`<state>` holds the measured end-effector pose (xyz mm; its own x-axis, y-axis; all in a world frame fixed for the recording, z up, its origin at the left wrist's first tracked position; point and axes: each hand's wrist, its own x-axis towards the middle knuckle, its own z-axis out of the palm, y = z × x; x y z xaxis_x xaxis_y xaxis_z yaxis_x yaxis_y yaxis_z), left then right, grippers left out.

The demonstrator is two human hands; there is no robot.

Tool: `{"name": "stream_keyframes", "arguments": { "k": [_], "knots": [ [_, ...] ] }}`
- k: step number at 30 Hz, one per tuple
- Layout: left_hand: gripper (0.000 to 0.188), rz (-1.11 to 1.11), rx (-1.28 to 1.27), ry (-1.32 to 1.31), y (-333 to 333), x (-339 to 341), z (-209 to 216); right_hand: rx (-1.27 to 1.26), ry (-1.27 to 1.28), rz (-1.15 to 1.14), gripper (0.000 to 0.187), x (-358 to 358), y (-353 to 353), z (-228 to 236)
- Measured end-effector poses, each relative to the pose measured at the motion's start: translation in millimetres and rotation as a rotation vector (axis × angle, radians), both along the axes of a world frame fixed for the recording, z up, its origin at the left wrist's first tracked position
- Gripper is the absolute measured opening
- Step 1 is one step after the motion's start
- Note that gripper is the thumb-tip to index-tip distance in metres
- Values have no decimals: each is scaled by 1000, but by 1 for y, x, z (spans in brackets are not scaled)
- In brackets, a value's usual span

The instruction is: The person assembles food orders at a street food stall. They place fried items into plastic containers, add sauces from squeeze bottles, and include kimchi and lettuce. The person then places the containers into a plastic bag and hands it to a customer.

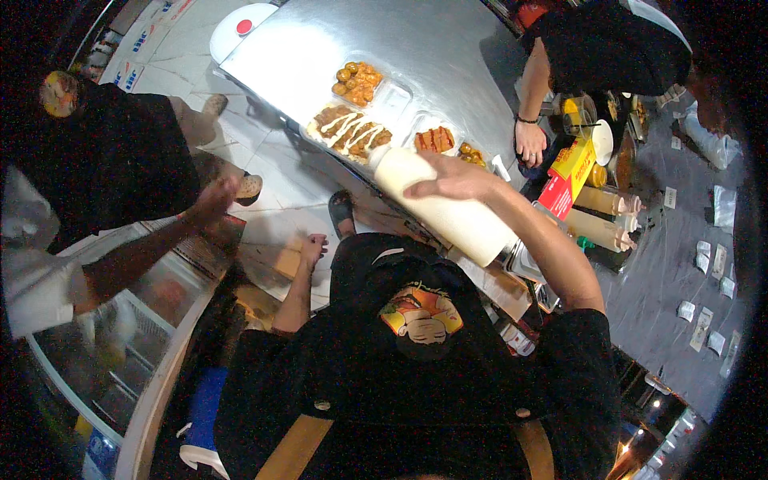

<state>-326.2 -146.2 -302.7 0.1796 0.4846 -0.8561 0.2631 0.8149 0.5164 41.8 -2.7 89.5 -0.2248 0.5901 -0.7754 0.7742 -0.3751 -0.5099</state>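
Observation:
My right hand [458,179] is wrapped round a large squeeze bottle [448,210] of pale cream sauce. The bottle lies tilted, its nozzle end toward the food. Just beyond that end, a clear plastic container [394,98] rests at the edge of the metal table. In it are brown food with white sauce stripes [350,130] and a portion of olives in orange sauce [357,82]. To its right sits food with reddish stripes [434,139], beside more olives [471,153], partly behind my hand. My left hand [314,250] hangs low at my side, fingers curled, with nothing visible in them.
A co-worker's hand [531,144] rests at the table's right side, near a yellow and red box [567,178]. Several sauce bottles [602,216] lie beyond the box. Another person's hand [216,200] is at left, above a glass display case [120,344]. A white round lid [240,32] overhangs the table corner.

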Motion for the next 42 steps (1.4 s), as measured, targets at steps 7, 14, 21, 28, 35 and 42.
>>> {"name": "stream_keyframes", "arguments": {
  "k": [7,14,21,28,35,42],
  "knots": [
    [28,15,105,-75,9,4,4,70,-5,-164,100,12,-10,8],
    [21,-66,567,-51,41,34,98,44,161,-143,103,6,-30,4],
    [34,-226,629,-484,81,103,278,269,307,-377,101,5,-92,27],
    [99,-247,721,-635,87,243,442,1021,193,-601,107,33,-149,104],
    [96,-742,1271,-874,77,441,543,1419,7,-924,92,153,-290,181],
    [97,-800,1568,-901,19,609,450,1541,-58,-1528,57,212,-489,154]
  ]
}}
